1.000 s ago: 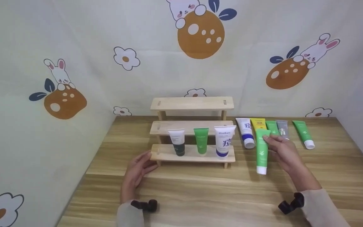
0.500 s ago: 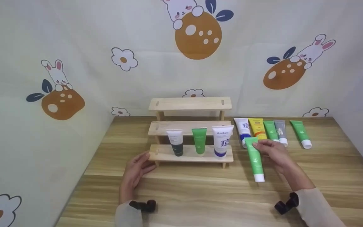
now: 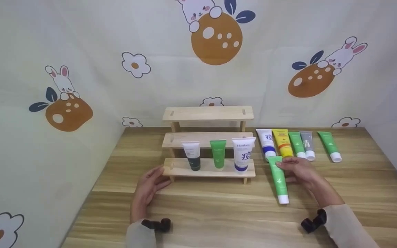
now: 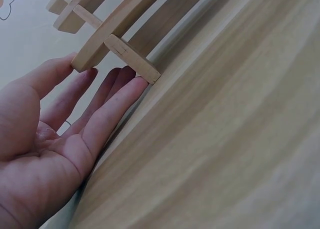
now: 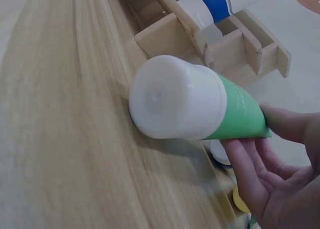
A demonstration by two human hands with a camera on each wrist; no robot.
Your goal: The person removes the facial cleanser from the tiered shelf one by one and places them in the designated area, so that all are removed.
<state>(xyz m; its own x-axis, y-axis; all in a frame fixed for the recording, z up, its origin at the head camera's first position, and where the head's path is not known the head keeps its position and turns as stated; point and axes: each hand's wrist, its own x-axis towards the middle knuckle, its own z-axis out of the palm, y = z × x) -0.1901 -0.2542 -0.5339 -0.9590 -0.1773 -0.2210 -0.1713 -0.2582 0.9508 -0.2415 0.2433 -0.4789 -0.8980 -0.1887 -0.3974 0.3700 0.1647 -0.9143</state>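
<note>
My right hand (image 3: 303, 174) pinches a green squeeze tube (image 3: 278, 181) near its flat crimped end, thumb on top. The tube's white cap (image 5: 172, 96) points down towards the front, close above the tabletop; in the head view I cannot tell whether it touches. My left hand (image 3: 152, 182) rests at the left end of a three-tier wooden stand (image 3: 210, 172). In the left wrist view its thumb (image 4: 60, 71) touches the end of the lowest board, and its extended fingers reach the leg. On that board stand a white-and-dark-green tube (image 3: 192, 155), a green tube (image 3: 218, 153) and a white-and-blue tube (image 3: 242, 151).
Right of the stand, several tubes lie on the wooden table (image 3: 219, 213): a white-and-blue tube (image 3: 265, 141), a yellow tube (image 3: 282, 141), a green tube (image 3: 297, 144), a grey tube (image 3: 308, 144) and another green tube (image 3: 329, 146). A patterned cloth (image 3: 171, 79) hangs behind.
My right hand has brought the green tube nearer to me and slightly left, uncovering the yellow and grey tubes behind. My left hand stays at the stand.
</note>
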